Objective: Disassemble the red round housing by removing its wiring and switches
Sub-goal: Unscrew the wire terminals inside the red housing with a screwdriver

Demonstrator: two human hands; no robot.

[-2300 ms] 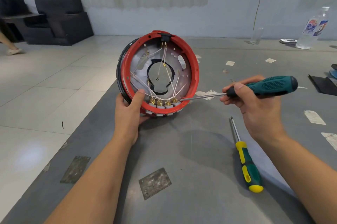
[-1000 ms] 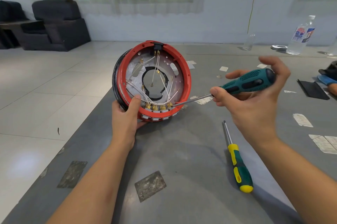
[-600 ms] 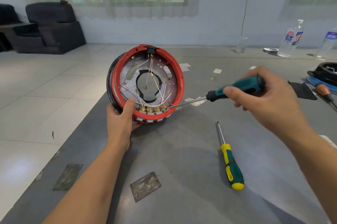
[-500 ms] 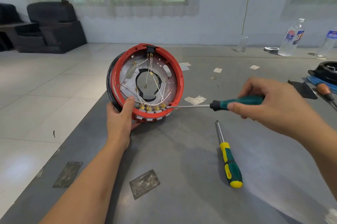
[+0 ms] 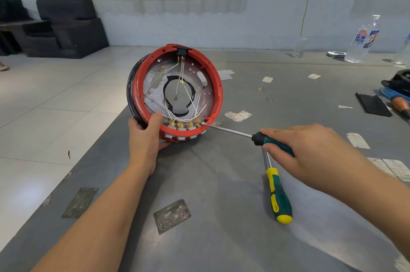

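Note:
The red round housing (image 5: pixel 216 85) stands on edge on the grey table (image 5: pixel 210 183), its open side toward me. White wires (image 5: pixel 188 94) cross its metal plate to a row of brass-terminal switches (image 5: pixel 184 125) along the bottom rim. My left hand (image 5: pixel 145 136) grips the lower left rim, thumb inside. My right hand (image 5: pixel 299 149) holds a green-handled screwdriver (image 5: pixel 273 142); its tip touches the rightmost switch terminal.
A second screwdriver (image 5: pixel 278 196) with a green and yellow handle lies on the table just under my right hand. Paper scraps, a black pad (image 5: pixel 372 105) and a black part sit at the right. Two plastic bottles (image 5: pixel 362 39) stand far right.
My right hand has dropped lower and nearer to me, so the screwdriver shaft now slopes up toward the switches. My left hand keeps the housing in place.

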